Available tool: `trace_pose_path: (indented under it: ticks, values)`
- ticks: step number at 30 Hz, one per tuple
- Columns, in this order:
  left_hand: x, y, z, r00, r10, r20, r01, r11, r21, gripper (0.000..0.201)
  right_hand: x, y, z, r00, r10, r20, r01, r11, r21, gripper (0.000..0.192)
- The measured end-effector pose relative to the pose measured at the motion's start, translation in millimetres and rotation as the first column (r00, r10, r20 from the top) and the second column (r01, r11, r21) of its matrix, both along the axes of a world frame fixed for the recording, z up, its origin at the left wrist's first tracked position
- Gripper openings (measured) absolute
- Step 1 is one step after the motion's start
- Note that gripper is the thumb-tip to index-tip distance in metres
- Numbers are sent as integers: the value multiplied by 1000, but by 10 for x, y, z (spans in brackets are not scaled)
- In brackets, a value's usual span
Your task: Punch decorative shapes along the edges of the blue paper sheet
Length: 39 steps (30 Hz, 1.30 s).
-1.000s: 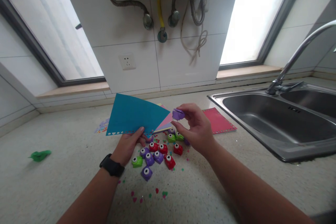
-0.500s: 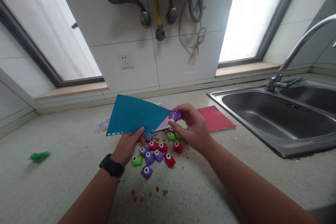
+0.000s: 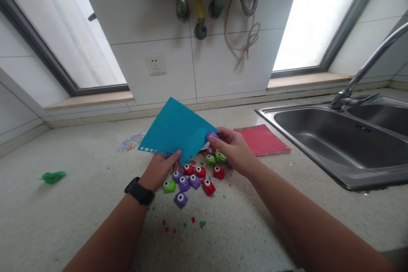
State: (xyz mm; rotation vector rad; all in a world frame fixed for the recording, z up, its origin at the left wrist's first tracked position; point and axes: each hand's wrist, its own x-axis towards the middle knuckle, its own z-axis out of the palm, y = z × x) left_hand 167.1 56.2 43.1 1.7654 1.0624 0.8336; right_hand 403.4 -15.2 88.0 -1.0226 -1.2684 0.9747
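Sitting at the right corner of the blue paper (image 3: 178,129), a small purple punch (image 3: 209,134) is tucked between the thumb and fingers of the right hand (image 3: 237,151), which are closed around it. I can't tell how far the paper goes into its slot. The left hand (image 3: 162,168) pinches the paper's low edge, thumb on top, other fingers mostly hidden under it. Little shapes are cut along that edge. Just below, red, green and purple punches (image 3: 194,181) crowd the table (image 3: 255,229), with bright paper bits (image 3: 202,223) near them. The right hand covers part of a red sheet (image 3: 266,139) and some punches. Far left lies a green scrap (image 3: 53,177). On the right, a metal sink (image 3: 306,136) is cut off by the view's edge.
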Motion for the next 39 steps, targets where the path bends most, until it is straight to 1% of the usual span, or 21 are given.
trace_pose_path:
  ticks: [2, 4, 7, 11, 15, 18, 24, 28, 32, 36, 39]
  values:
    - [5, 2, -5, 1000, -4, 10, 4, 1000, -6, 50, 9, 20, -32, 1000, 19, -3, -19, 999, -42, 29]
    - [21, -5, 7, 997, -20, 68, 21, 1000, -9, 44, 19, 45, -84, 999, 37, -19, -38, 998, -59, 29]
    - [49, -27, 48, 987, -66, 143, 65, 998, 11, 38, 18, 73, -155, 994, 63, -92, -72, 992, -101, 27]
    - [59, -52, 81, 978, -100, 186, 93, 995, 42, 39, -37, 73, -189, 979, 82, -187, -111, 982, -153, 27]
    - [46, -50, 43, 986, -84, 147, 84, 996, 6, 45, -114, 64, -212, 972, 95, -216, -137, 972, -191, 29]
    - [47, -51, 23, 984, -91, 152, 95, 995, -17, 46, -160, 70, -241, 970, 97, -221, -144, 968, -207, 30]
    - [73, -74, 58, 967, -141, 212, 145, 989, 1, 39, -248, 65, -254, 962, 124, -244, -183, 955, -234, 30]
    - [70, -81, 59, 974, -137, 181, 137, 990, 14, 40, -310, 42, -244, 950, 133, -284, -207, 947, -247, 28]
    - [62, -89, 55, 978, -139, 154, 136, 990, 27, 40, -345, 23, -237, 943, 167, -288, -242, 938, -246, 29]
    - [66, -105, 73, 979, -145, 145, 139, 989, 52, 39, -352, 10, -240, 948, 160, -276, -234, 937, -260, 30]
    - [72, -120, 92, 980, -134, 148, 130, 991, 39, 39, -360, 1, -236, 942, 154, -298, -240, 931, -276, 29]
